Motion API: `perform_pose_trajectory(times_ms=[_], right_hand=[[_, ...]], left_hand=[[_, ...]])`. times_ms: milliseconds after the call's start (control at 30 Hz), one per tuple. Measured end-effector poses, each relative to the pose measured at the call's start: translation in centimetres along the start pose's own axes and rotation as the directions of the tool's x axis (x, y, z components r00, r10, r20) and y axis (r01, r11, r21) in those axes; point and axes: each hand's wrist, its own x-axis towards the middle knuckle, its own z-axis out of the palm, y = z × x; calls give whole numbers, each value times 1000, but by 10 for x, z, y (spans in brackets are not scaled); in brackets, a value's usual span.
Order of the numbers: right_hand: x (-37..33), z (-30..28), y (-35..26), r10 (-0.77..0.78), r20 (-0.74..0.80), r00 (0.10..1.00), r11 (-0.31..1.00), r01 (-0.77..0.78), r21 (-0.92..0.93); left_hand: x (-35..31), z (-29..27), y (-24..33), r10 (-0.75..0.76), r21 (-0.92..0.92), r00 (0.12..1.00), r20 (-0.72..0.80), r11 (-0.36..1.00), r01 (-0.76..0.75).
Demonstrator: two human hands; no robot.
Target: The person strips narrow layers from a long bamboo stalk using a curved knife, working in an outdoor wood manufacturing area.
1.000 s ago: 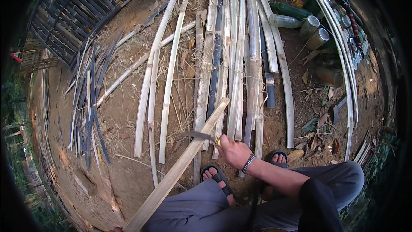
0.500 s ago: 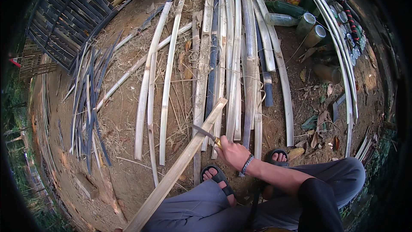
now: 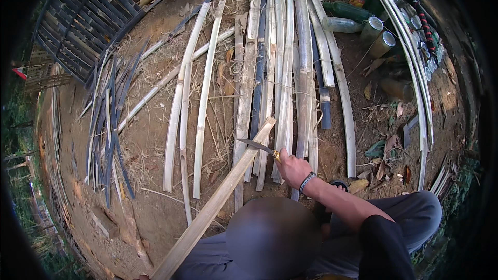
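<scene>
My right hand [image 3: 293, 170] is closed around the yellow handle of a knife [image 3: 258, 145]. The knife's dark blade lies across a pale split bamboo strip [image 3: 224, 189], close to its upper end. The strip slants from the lower left edge up toward the middle. At the very bottom edge a sliver of my left hand [image 3: 143, 277] shows at the strip's near end, gripping it; most of that hand is out of frame. Beyond the blade, long split bamboo pieces [image 3: 244, 98] lie side by side on the soil.
Narrow dark strips [image 3: 111, 124] lie in a heap at left, below a slatted bamboo panel [image 3: 83, 18]. Glass jars and bottles [image 3: 371, 28] lie at far right beside long pale strips [image 3: 410, 52]. Shavings litter the soil. A blurred round patch [image 3: 274, 238] hides part of my lap.
My right hand and the knife have moved up and slightly right, toward the strip's upper end. The bamboo strip has barely shifted. A blurred patch now covers one sandal.
</scene>
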Motion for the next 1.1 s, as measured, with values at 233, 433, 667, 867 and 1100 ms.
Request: perform_pose_trajectory(times_ms=[233, 433, 667, 867, 1100], right_hand=[[3, 5, -3, -30, -9, 1000, 998, 29, -52], [-12, -8, -37, -252, 68, 965, 967, 253, -9], [0, -2, -20, 28, 10, 1000, 995, -29, 99], [18, 4, 27, 115, 4, 993, 993, -115, -2], [5, -8, -4, -46, 72, 996, 998, 43, 35]], left_hand=[[0, -2, 0, -4, -17, 999, 41, 1000, 4], [4, -6, 0, -18, -35, 996, 88, 999, 21], [1, -9, 2, -16, -52, 993, 115, 998, 22], [-2, -5, 4, -5, -21, 996, 93, 1000, 7], [0, -7, 4, -2, -21, 997, 74, 1000, 4]])
